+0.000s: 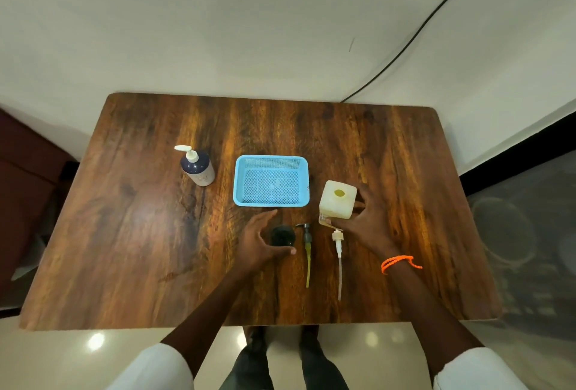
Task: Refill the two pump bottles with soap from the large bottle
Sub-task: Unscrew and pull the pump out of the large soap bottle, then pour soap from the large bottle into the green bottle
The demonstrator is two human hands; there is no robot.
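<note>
On the wooden table (124, 233), your right hand (364, 221) wraps the large bottle (338, 199), cap off, just right of the blue basket (271, 160). Left hand (258, 240) curls round the small dark bottle (282, 235), also open-topped. Two pumps lie btwn: dark pump (307, 238) & white pump (337, 240). Navy pump bottle (198, 166) stands far left w/ pump on.

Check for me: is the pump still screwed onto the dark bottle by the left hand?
No. The dark bottle stands open, and its dark pump lies flat on the table beside it.
</note>
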